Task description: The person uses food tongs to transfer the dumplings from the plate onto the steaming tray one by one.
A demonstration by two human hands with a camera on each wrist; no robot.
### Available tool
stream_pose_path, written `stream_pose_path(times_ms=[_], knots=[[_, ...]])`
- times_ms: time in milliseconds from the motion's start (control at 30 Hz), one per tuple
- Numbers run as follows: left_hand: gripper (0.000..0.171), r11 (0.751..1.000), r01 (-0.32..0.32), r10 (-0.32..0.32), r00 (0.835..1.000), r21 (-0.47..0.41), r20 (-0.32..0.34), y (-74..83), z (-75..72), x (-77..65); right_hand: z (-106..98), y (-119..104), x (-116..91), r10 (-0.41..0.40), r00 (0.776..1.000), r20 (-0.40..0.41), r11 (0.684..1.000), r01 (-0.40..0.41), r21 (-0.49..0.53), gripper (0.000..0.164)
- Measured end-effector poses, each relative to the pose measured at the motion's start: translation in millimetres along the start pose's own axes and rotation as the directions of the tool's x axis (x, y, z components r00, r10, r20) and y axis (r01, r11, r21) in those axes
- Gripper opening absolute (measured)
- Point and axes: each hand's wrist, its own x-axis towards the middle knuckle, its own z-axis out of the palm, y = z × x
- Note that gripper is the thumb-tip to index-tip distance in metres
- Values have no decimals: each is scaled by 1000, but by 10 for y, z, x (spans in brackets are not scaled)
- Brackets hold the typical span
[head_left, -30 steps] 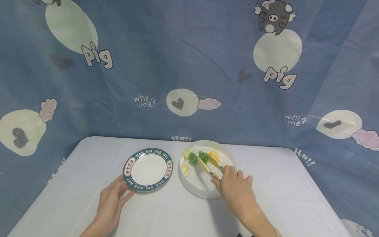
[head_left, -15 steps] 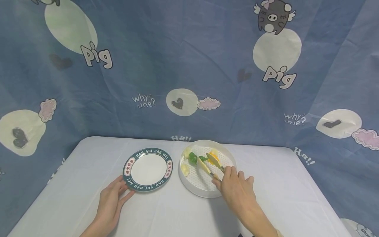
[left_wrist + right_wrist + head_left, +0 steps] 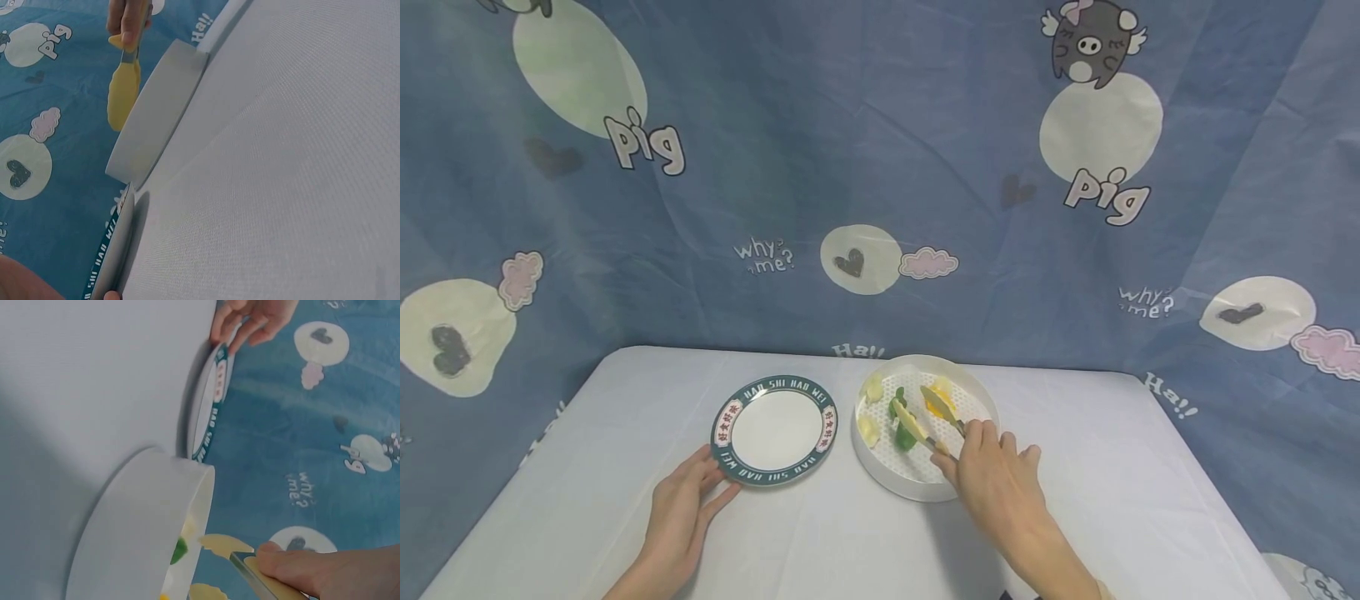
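My right hand (image 3: 1000, 479) holds yellow-tipped metal tongs (image 3: 914, 423) over a round white basin (image 3: 887, 483) with a dimpled or perforated bottom. The tong tips stand apart. Beneath and beside the left tip lie green pieces (image 3: 906, 438), partly covered by it. An orange-yellow piece (image 3: 938, 403) sits by the right tip; whether it is touched I cannot tell. Pale yellow pieces (image 3: 868, 430) rest along the basin's left side. My left hand (image 3: 681, 508) grips the lower left rim of a green-edged white plate (image 3: 775, 429), its thumb at the near edge.
Plate and basin stand side by side on a white-covered table (image 3: 820, 550), a narrow gap between them. Behind the table's far edge hangs a blue printed cloth (image 3: 760, 150), which also drops down at both sides.
The green pieces have shifted: one has gone from between the tong tips to a spot nearer me, under the left tip. The tips are slightly farther apart. My left hand and the plate stay put.
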Motion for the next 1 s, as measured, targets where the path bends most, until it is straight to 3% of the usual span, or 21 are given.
stream_pose_path(times_ms=[267, 767, 1000], knots=[[65, 1000, 0, 0, 1000, -1, 8, -8, -17, 9, -24, -95, 32, -19, 999, 32, 1000, 19, -2, 51], [66, 999, -20, 19, 1000, 27, 22, -15, -18, -8, -53, -336, 83, -87, 996, -18, 995, 87, -40, 54], [66, 1000, -17, 17, 1000, 26, 25, -12, -13, -10, -65, -451, 119, -105, 995, 2, 994, 105, -35, 56]])
